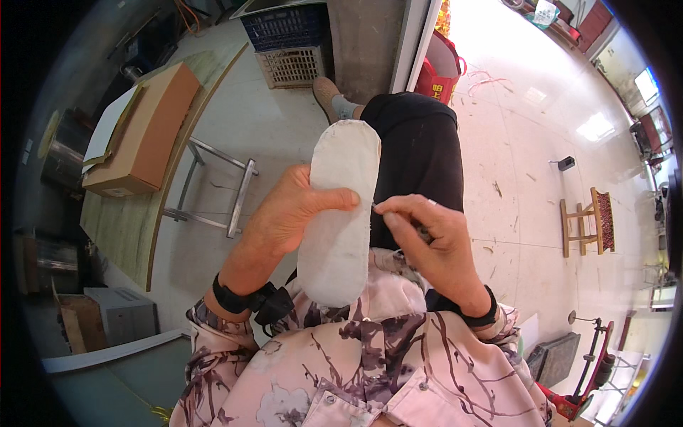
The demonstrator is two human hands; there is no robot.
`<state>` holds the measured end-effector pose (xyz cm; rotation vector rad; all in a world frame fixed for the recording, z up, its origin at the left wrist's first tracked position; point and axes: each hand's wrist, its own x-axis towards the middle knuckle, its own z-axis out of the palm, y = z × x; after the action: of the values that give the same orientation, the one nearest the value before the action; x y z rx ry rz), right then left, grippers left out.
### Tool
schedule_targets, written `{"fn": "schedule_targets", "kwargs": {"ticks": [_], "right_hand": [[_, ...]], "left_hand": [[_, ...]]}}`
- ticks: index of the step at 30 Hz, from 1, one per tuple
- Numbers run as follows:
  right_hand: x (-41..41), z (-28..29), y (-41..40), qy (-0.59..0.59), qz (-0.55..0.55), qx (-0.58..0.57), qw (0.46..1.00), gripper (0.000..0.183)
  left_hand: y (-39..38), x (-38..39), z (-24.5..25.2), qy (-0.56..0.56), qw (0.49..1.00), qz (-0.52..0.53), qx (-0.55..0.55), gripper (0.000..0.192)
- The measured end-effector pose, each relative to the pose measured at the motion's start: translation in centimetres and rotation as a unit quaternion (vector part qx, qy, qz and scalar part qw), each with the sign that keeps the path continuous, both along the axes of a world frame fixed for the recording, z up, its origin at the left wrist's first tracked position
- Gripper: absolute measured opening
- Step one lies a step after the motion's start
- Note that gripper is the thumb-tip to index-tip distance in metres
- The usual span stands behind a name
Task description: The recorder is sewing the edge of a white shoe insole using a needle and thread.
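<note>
A white cloth shoe sole or insole is held upright over my lap, its broad face towards me. My left hand grips it from the left side, the thumb pressed flat across its middle and the fingers hidden behind. At the sole's right edge, my right hand pinches something small and thin between thumb and forefinger, probably a needle; it is too small to tell for sure. A ring is on a finger of this hand. Dark trousers cover my leg behind the sole.
At the left, a cardboard box rests on a wooden table, with a metal frame beside it. Stacked plastic crates and a red bag stand ahead. A small wooden stool is on the floor at right.
</note>
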<state>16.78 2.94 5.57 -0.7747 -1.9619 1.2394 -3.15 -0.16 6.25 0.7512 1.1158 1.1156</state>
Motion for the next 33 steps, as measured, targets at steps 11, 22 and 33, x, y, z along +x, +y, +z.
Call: {"fn": "schedule_targets", "kwargs": {"ticks": [11, 22, 33], "right_hand": [[-0.65, -0.29, 0.12, -0.009, 0.007, 0.107, 0.994, 0.016], [-0.62, -0.1, 0.27, -0.015, 0.023, 0.088, 0.996, 0.016], [-0.97, 0.4, 0.07, -0.012, 0.013, 0.095, 0.995, 0.017]], "left_hand": [[-0.38, -0.32, -0.03, -0.003, 1.0, 0.003, 0.017, 0.024], [-0.42, -0.26, -0.07, 0.018, 1.0, 0.009, 0.015, 0.025], [-0.99, 0.07, 0.68, 0.091, 0.994, 0.042, 0.035, 0.021]]}}
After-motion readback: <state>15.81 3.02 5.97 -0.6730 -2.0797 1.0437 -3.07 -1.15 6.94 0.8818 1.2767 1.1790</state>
